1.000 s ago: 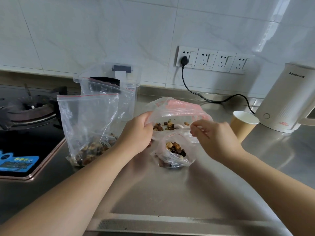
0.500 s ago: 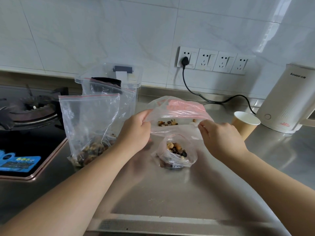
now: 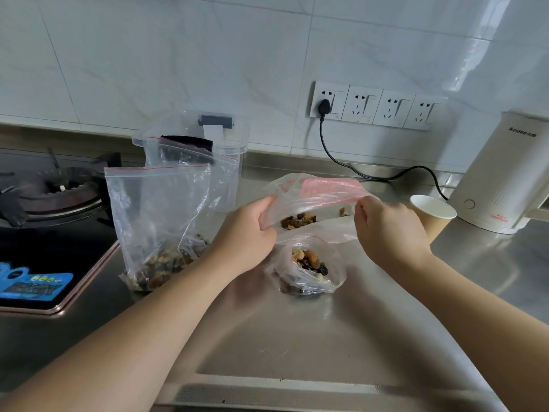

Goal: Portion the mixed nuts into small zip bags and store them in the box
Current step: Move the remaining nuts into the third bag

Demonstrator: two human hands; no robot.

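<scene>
My left hand [image 3: 246, 233] and my right hand [image 3: 386, 230] each pinch one side of a large clear bag with pink print [image 3: 318, 193], held tilted above the steel counter. Mixed nuts [image 3: 298, 220] lie in its lower edge. Right under it a small zip bag [image 3: 309, 270] stands open on the counter with nuts inside. To the left, a filled zip bag [image 3: 154, 221] with a red seal line leans against the clear plastic box [image 3: 231, 138], a second bag behind it.
A gas hob [image 3: 50, 203] takes up the left. A paper cup [image 3: 432, 217] stands just right of my right hand, and a white kettle [image 3: 502, 179] behind it, its black cord [image 3: 356, 171] running to the wall sockets [image 3: 377, 107]. The counter's front edge [image 3: 267, 391] is near me.
Both hands lifted the large bag a little and spread its mouth wider. The nuts inside slid toward the left, lower side above the small bag.
</scene>
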